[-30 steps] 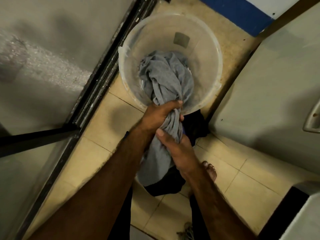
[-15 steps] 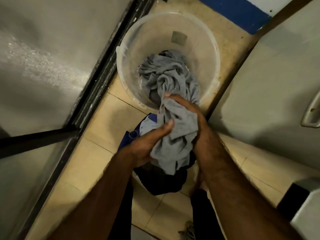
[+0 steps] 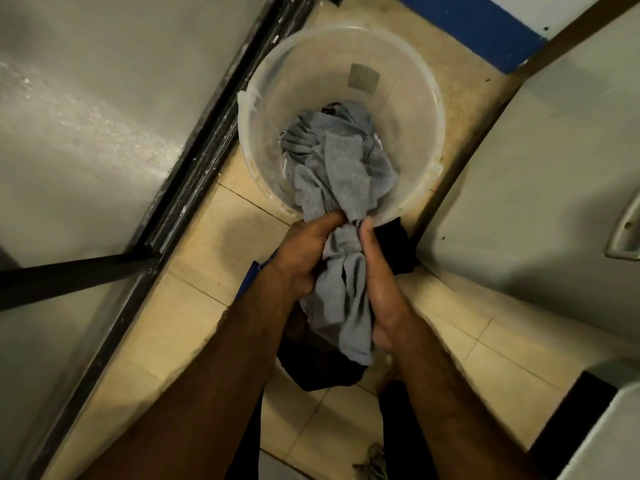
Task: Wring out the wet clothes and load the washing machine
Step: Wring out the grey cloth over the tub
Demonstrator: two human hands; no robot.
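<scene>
I see the left hand (image 3: 304, 258) and right hand (image 3: 379, 277) have shifted side by side, both clenched round the grey garment (image 3: 346, 292) at the near rim of the clear bucket (image 3: 311, 74), its far end trailing inside, so I judge the wringing unfinished.

A single wide-angle camera worn on the person's head looks steeply down, almost straight at the beige tiled floor (image 3: 194, 327). It sits close: the left hand (image 3: 304, 251) and right hand (image 3: 381, 271), both gripping the grey wet cloth (image 3: 339, 168), fill the middle of the frame, and the forearms run in from the bottom edge. The translucent round plastic bucket (image 3: 311, 74) lies just beyond them, upper centre. The black metal door frame (image 3: 214, 109) slants along the left, and the pale grey panel (image 3: 536, 202), possibly the washing machine's side, curves along the right
</scene>
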